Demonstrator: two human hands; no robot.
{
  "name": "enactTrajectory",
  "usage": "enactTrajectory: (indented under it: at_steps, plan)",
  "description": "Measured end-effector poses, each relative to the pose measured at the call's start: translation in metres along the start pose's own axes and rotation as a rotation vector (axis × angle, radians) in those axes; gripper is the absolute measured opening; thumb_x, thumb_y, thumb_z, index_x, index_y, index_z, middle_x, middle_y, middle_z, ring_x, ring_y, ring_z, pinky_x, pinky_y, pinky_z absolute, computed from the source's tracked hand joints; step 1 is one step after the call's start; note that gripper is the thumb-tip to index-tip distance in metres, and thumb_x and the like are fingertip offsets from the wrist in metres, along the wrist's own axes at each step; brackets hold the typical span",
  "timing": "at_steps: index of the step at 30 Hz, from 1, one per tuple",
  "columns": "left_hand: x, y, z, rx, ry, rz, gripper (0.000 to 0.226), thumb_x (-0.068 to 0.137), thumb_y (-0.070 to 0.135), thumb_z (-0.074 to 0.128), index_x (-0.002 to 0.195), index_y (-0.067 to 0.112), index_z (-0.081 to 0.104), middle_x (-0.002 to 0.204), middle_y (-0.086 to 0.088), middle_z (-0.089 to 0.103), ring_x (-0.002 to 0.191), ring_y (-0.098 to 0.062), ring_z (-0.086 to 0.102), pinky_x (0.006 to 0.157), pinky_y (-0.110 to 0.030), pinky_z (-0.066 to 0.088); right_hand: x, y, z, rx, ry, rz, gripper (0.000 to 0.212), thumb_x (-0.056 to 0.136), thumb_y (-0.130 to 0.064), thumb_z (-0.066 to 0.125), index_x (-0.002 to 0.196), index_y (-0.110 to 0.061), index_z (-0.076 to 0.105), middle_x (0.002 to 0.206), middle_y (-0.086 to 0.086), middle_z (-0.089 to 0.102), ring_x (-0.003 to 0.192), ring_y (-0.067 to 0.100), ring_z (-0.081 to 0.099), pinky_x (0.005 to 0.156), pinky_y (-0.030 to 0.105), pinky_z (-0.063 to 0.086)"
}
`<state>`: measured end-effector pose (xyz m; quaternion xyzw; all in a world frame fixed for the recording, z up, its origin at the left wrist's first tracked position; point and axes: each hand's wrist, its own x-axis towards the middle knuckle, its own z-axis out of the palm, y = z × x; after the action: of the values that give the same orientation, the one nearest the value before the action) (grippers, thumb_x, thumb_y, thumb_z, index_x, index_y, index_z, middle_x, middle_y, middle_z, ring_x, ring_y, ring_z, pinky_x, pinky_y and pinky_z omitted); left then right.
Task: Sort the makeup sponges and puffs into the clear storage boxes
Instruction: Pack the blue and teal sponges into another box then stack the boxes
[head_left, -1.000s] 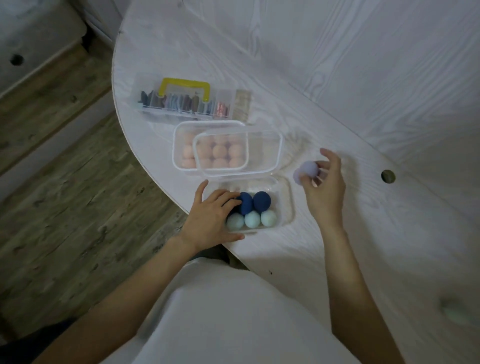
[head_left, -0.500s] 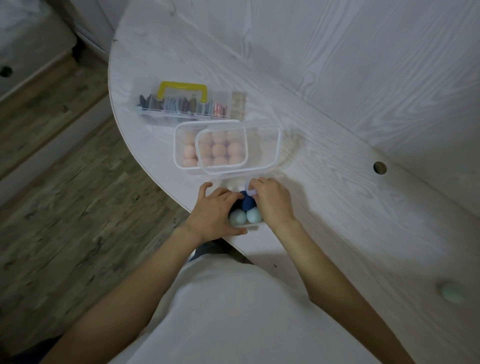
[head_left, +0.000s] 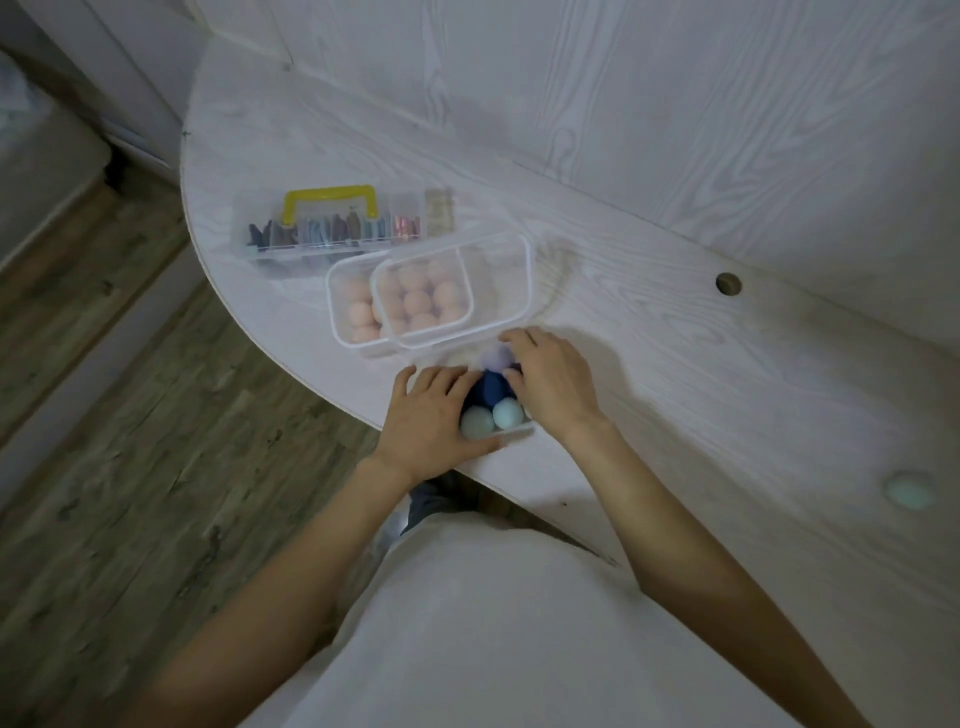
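Hands, left hand (head_left: 431, 415) and right hand (head_left: 550, 384), hide most of near box (head_left: 511, 431).

pale wood-grain surface (head_left: 675, 364) with a curved edge and a round hole (head_left: 728, 284); matching white panelled wall (head_left: 623, 104) behind; grey-brown plank floor (head_left: 130, 441) at left, dimly lit.

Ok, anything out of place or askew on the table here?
Two things. One pale green sponge lies loose on the table, far right of the near box where both hands, left and right, are working. Also, a clear lid sits skewed across the box of peach sponges, overhanging its right side rather than closing it.
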<state>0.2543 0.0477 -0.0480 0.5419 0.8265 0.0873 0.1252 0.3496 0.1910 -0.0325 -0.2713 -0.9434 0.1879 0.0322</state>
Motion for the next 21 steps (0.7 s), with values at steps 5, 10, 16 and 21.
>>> enactTrajectory:
  at_steps: [5, 10, 16, 21]
  plan:
    - [0.002, 0.028, -0.004, -0.070, 0.259, 0.160, 0.049, 0.084, 0.047, 0.046, 0.119, 0.014, 0.060, 0.114, -0.004, 0.063, 0.103, -0.024, 0.057, 0.091, -0.034, 0.039, -0.054, 0.026, -0.032, 0.132, 0.278, 0.127, 0.020, 0.089, -0.012, 0.058, 0.107, -0.012, 0.065, 0.104, 0.003, 0.067, 0.091, 0.023, 0.062, 0.072, 0.028, 0.045]
    - [0.026, 0.105, 0.017, -0.164, 0.086, 0.480, 0.040, 0.087, 0.036, 0.043, 0.115, 0.013, 0.062, 0.106, -0.006, 0.065, 0.093, -0.025, 0.059, 0.079, -0.033, 0.046, -0.145, 0.091, -0.043, 0.159, 0.284, 0.432, 0.019, 0.091, -0.015, 0.054, 0.105, -0.017, 0.067, 0.104, 0.002, 0.067, 0.095, 0.020, 0.060, 0.076, 0.030, 0.045]
    - [0.049, 0.174, 0.073, 0.084, -0.237, 0.517, 0.063, 0.091, 0.043, 0.048, 0.145, 0.019, 0.028, 0.148, -0.005, 0.034, 0.132, -0.027, 0.034, 0.106, -0.038, 0.027, -0.229, 0.194, -0.047, 0.018, 0.214, 0.809, 0.035, 0.086, -0.014, 0.057, 0.120, -0.019, 0.059, 0.128, 0.012, 0.054, 0.113, 0.037, 0.049, 0.094, 0.042, 0.040]
    - [0.047, 0.173, 0.089, 0.196, -0.290, 0.444, 0.070, 0.089, 0.048, 0.050, 0.147, 0.024, 0.020, 0.155, -0.001, 0.016, 0.140, -0.023, 0.019, 0.113, -0.041, 0.010, -0.228, 0.255, -0.059, 0.035, 0.091, 1.043, 0.050, 0.091, -0.038, 0.052, 0.138, -0.037, 0.036, 0.149, 0.018, 0.020, 0.122, 0.042, 0.037, 0.102, 0.050, 0.031]
